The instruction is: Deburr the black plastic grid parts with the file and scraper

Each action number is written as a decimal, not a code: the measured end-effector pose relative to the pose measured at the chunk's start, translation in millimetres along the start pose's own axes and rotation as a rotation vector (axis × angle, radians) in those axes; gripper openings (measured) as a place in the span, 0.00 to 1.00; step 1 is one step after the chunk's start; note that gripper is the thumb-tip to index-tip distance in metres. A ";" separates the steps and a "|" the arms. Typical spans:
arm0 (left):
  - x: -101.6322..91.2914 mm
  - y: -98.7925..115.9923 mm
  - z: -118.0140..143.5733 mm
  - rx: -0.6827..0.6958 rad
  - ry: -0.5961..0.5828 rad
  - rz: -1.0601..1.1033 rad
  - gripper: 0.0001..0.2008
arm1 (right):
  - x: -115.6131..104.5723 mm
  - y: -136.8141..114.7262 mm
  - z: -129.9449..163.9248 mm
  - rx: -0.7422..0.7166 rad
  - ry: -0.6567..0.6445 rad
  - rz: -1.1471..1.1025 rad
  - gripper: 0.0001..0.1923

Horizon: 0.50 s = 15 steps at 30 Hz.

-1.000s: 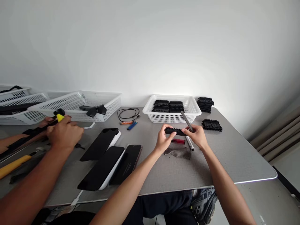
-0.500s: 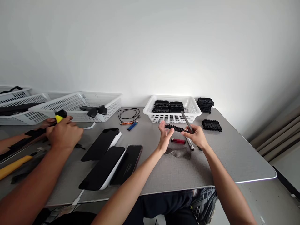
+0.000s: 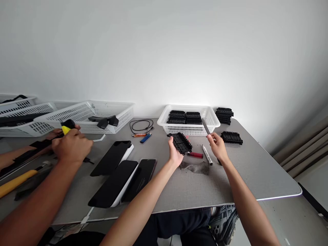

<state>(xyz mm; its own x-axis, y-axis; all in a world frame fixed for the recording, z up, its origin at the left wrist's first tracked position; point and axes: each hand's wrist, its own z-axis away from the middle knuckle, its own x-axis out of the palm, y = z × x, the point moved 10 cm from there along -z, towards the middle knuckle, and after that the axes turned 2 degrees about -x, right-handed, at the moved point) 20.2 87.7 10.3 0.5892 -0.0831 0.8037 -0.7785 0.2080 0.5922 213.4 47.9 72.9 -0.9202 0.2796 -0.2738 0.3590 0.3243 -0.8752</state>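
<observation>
In my left hand (image 3: 175, 155) is a black plastic plate with toothed edges (image 3: 181, 142), tilted so its broad face shows. The fingers behind it are mostly hidden. My right hand (image 3: 217, 147) is closed around a slim grey file (image 3: 205, 127), whose blade points up and away toward the basket. File and plate are apart. Below the hands lie a red marker-like stick (image 3: 195, 155), a white marker (image 3: 207, 155) and a crumpled grey cloth (image 3: 195, 167). Another toothed black plate (image 3: 231, 137) rests on the table to the right.
Several similar plates fill part of a white basket (image 3: 189, 130); more are stacked beside it (image 3: 224, 115). Phones (image 3: 112, 184), lighters (image 3: 146, 137) and a cable (image 3: 140, 125) lie leftward. At far left, another person's hand (image 3: 73, 145) grips a yellow-and-black tool.
The plate has turned from edge-on to showing its face and now sits in my left hand alone. My right hand, with the file, has moved slightly right, away from it.
</observation>
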 end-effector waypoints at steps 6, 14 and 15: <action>7.3 8.4 4.9 -0.006 -0.022 0.099 0.25 | 4.8 12.9 1.0 -0.014 -0.062 0.386 0.14; 9.2 9.1 5.2 -0.045 -0.039 0.170 0.27 | 9.0 60.2 3.1 0.138 -0.145 0.794 0.15; 8.6 9.3 4.9 -0.043 -0.035 0.174 0.26 | 8.5 62.4 3.0 0.134 -0.136 0.811 0.15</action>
<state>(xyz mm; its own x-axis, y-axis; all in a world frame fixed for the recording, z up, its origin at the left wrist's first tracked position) 16.9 84.1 23.0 0.4384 -0.0758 0.8956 -0.8575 0.2632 0.4420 227.5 67.9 14.7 -0.3980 0.2656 -0.8781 0.9050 -0.0431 -0.4232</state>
